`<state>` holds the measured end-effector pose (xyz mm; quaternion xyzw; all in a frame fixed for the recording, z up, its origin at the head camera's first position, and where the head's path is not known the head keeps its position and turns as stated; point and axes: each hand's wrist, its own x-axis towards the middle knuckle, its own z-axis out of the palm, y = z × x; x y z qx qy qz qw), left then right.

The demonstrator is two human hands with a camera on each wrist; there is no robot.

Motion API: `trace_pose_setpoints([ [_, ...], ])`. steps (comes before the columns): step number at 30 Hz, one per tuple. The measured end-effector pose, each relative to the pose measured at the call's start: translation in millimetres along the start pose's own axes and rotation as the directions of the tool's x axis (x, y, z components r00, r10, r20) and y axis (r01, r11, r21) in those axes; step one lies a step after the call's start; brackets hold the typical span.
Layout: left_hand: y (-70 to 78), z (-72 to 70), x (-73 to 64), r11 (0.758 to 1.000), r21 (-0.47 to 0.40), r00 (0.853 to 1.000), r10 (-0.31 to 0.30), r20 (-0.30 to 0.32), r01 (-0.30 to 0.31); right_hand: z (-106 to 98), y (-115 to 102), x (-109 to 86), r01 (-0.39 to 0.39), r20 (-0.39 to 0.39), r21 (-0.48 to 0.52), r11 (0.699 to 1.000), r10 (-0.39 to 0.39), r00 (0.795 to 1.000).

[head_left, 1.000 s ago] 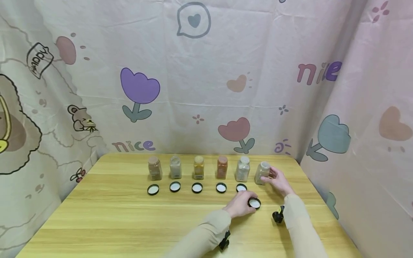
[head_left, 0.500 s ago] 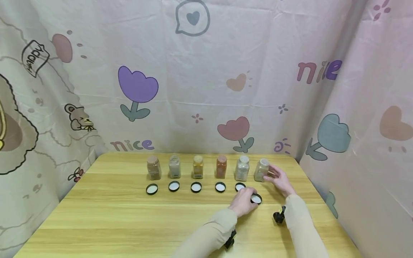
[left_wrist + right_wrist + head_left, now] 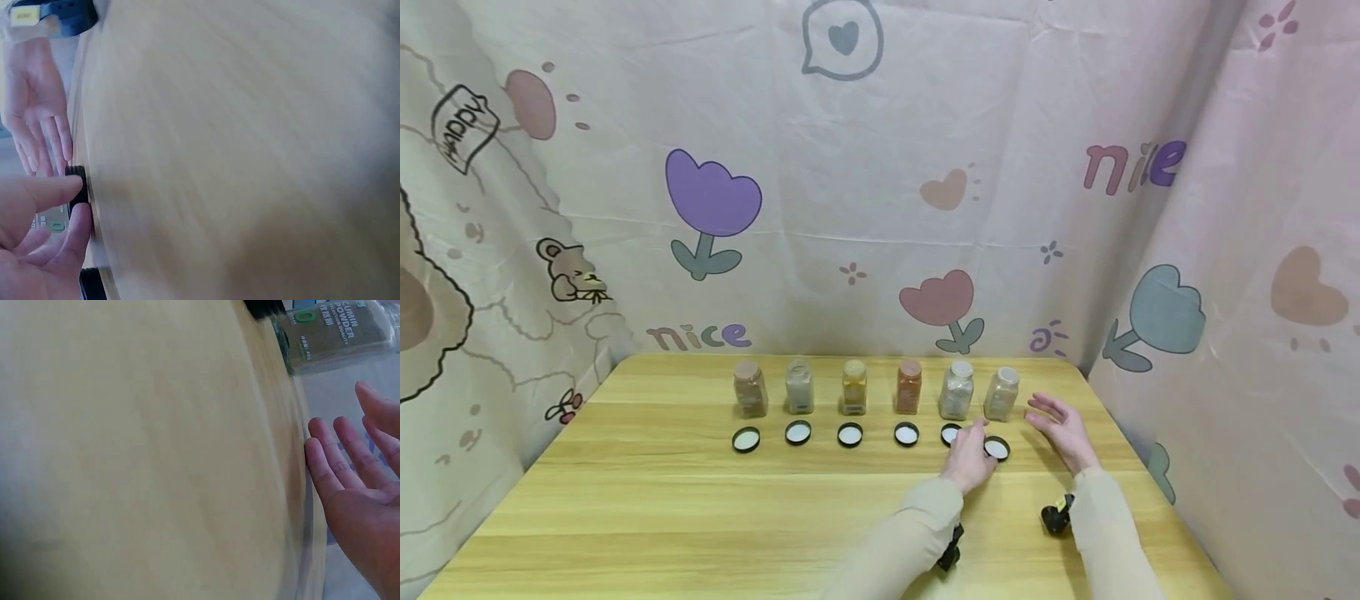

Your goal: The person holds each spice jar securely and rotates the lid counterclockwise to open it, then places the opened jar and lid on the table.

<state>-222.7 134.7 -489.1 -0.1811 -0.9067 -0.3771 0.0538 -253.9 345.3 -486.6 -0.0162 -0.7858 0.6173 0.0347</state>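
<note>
My left hand [image 3: 968,460] pinches the rightmost black jar lid [image 3: 997,448] between thumb and fingers, right at the tabletop. The lid's white inside faces up. In the left wrist view the lid [image 3: 76,172] shows as a ridged black edge. Behind it stands an uncapped glass spice jar [image 3: 1002,394] with a brownish filling. Its label reads cumin powder on the jar [image 3: 340,337] in the right wrist view. My right hand [image 3: 1066,432] is to the right of this jar, apart from it, fingers spread and holding nothing.
Several more uncapped spice jars, including a yellow one [image 3: 854,388] and a red one [image 3: 909,388], line the back of the wooden table [image 3: 700,517]. A black lid [image 3: 850,434] lies before each. A printed curtain [image 3: 820,275] hangs behind.
My left hand has moved the lid away from me, into the row before the cumin jar. My right hand has let go of that jar and drawn back to the right.
</note>
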Motion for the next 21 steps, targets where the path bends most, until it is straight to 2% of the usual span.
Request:
trace_pose_setpoints([
  [5, 6.4, 3.4, 1.5, 0.987, -0.117, 0.992, -0.118, -0.041, 0.112, -0.7, 2.9, -2.3, -0.023, -0.024, -0.025, 0.999, 0.022, 0.999],
  [9, 9.7, 4.0, 1.4, 0.976, -0.170, 0.986, -0.152, -0.067, 0.138, -0.3, 3.2, -1.8, -0.023, -0.029, 0.000, 1.000, 0.023, 0.999],
  [11, 9.6, 4.5, 1.3, 0.975, -0.186, 0.988, -0.136, -0.076, 0.120, -0.1, 3.2, -1.7, -0.019, -0.024, 0.015, 1.000, 0.019, 1.000],
  [18, 6.2, 6.1, 1.2, 0.981, -0.196, 0.995, -0.024, -0.098, 0.004, -1.5, 4.1, -1.1, -0.027, -0.028, 0.034, 0.999, 0.028, 0.999],
  [21, 6.1, 6.6, 1.2, 0.981, -0.194, 0.996, 0.004, -0.094, -0.022, -2.3, 3.9, -1.0, -0.036, -0.026, 0.034, 0.999, 0.037, 0.999],
])
